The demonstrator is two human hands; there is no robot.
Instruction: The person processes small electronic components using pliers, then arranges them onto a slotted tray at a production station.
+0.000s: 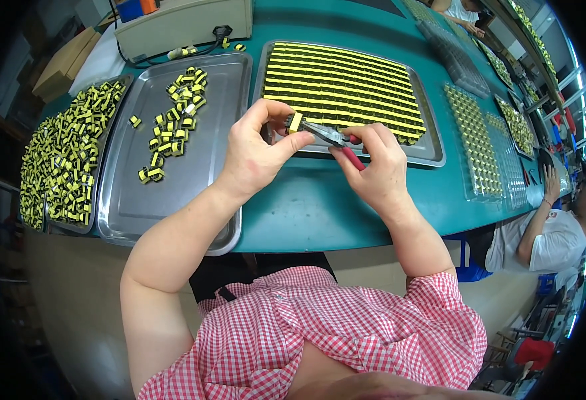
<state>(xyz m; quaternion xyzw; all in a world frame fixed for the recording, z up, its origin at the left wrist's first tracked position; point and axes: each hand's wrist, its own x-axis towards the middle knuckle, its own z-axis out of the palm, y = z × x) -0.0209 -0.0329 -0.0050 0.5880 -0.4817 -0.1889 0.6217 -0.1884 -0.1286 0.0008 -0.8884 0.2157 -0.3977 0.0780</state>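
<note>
Left fingers (298, 141) round small component (296, 123), boxy, yellow-faced, dark-sided

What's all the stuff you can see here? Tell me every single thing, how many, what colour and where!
table: one, green, in front
metal trays: at least three, silver, on the table
heaped parts: too many to count, yellow and black, far left
loose parts: a few dozen, yellow and black, left of centre
rows of parts: many, yellow and black, centre back
clear trays: several, see-through, right
machine: one, beige, back left
carton: one, brown, far left
co-workers: at least two, white tops, right
held part: one, yellow and black, left hand
pliers: one, red handles, right hand
shirt: one, red-and-white checks, bottom
hands: two, bare, centre
</note>
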